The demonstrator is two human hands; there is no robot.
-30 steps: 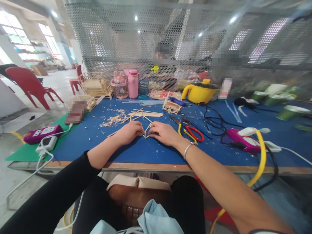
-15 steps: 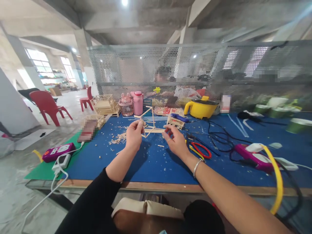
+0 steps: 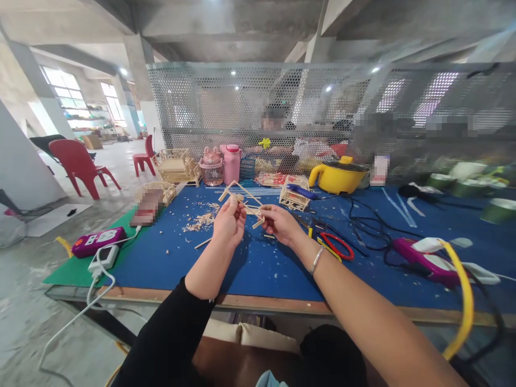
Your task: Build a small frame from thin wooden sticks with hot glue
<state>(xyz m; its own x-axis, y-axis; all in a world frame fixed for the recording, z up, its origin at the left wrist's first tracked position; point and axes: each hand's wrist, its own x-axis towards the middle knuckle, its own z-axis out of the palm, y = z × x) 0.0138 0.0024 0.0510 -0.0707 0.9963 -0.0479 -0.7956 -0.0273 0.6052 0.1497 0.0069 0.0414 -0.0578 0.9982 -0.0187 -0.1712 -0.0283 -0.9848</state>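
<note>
Both my hands hold a small frame of thin wooden sticks (image 3: 242,198) in the air above the blue table mat (image 3: 258,258). My left hand (image 3: 229,221) pinches the frame's left side with closed fingers. My right hand (image 3: 279,223) pinches its lower right end, a silver bracelet on that wrist. Wood shavings (image 3: 201,219) and loose sticks lie on the mat just beyond my left hand.
Red-handled and yellow-handled pliers (image 3: 336,247) lie right of my right hand, then black cables and a purple glue gun (image 3: 419,255). A yellow pot (image 3: 338,176), a pink bottle (image 3: 232,164) and small wooden models (image 3: 296,198) stand at the back. A person sits behind the mesh screen.
The stick frame lay on the mat under both hands a second ago. My left hand lifted it; my right hand has now taken its other end, and the frame has tilted.
</note>
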